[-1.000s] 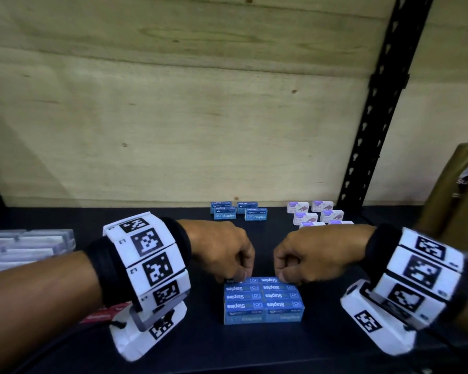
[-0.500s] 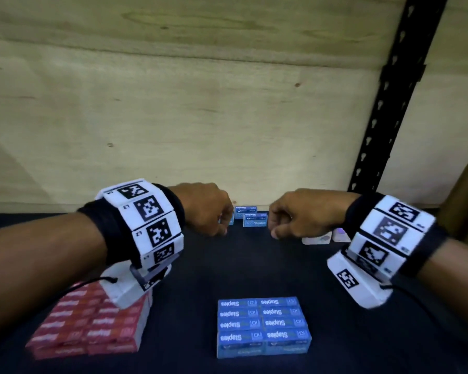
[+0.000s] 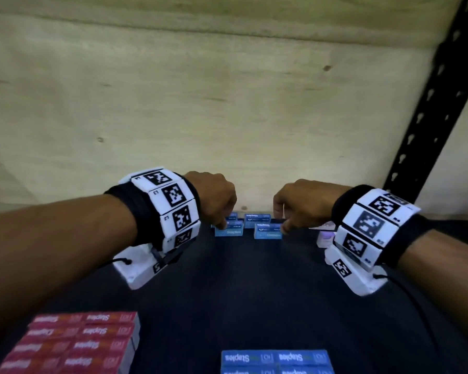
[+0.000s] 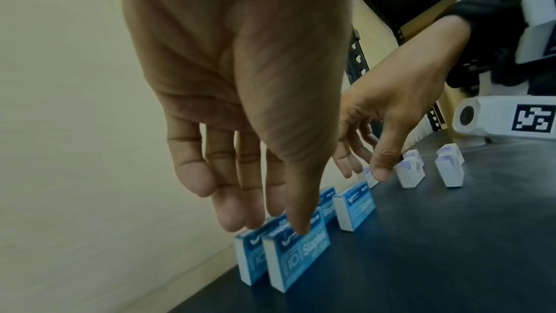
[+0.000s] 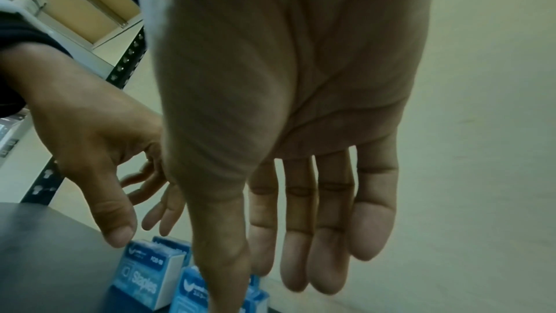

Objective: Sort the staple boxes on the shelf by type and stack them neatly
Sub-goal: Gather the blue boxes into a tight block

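The four loose blue staple boxes (image 3: 247,226) stand on edge at the back edge of the shelf (image 3: 254,287), close together. Risk: a box tips or knocks its neighbour over if a thumb lands off-centre. The left hand (image 3: 214,195) and right hand (image 3: 303,202) reach down from above, fingers (image 4: 228,211) extended and relaxed, gripping nothing; the left thumb touches the front-left box top.

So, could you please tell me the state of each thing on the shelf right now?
Left hand: open, thumb touching the front-left loose blue box.
Right hand: open, over the front-right loose blue box; contact unclear.
Loose blue boxes: four, unstacked, at the back.
Blue stack: neat, near edge.
Red stack: neat, front left.
White boxes: loose, unstacked.
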Tool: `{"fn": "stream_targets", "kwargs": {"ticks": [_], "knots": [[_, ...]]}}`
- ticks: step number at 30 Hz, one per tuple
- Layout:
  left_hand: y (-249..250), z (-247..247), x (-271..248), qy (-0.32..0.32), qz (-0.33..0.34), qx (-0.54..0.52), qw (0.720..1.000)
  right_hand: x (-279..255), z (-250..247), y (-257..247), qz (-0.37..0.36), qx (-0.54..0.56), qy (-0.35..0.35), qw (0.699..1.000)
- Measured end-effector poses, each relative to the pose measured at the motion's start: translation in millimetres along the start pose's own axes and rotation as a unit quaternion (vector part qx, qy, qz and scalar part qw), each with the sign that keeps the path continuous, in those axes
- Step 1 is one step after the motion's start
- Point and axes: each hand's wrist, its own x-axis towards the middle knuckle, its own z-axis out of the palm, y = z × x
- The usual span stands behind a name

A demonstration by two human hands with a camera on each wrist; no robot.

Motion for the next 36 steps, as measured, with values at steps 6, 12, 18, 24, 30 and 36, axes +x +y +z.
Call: {"fn": "stream_targets", "kwargs": {"ticks": [6,12,18,24,30,36], "knots": [[2,6,9,-0.012,-0.009,0.017,1.0,10,6,-1,-0.01,0.002,-0.012,1.0],[9,2,3,-0.025,-0.004,0.043,0.999,9,8,-4,-0.02,-0.005,-0.005,1.0],[17,-2,-21,-0.032,0.011,0.044,0.998,-14,8,-9,-0.028,0.003,-0.011,1.0],[30,0,-62,-0.035,0.038,0.027,0.998,-61,12,-19,-0.048,0.025,-0.022,0.998],[39,3,-100,-0.056,0.064,-0.006,0.996,-102,19,-29,-0.059,0.053,-0.057,0.995],[47,7,-120,-0.074,0.085,-0.052,0.992,-130,22,-29,-0.053,0.055,-0.078,0.994]]}}
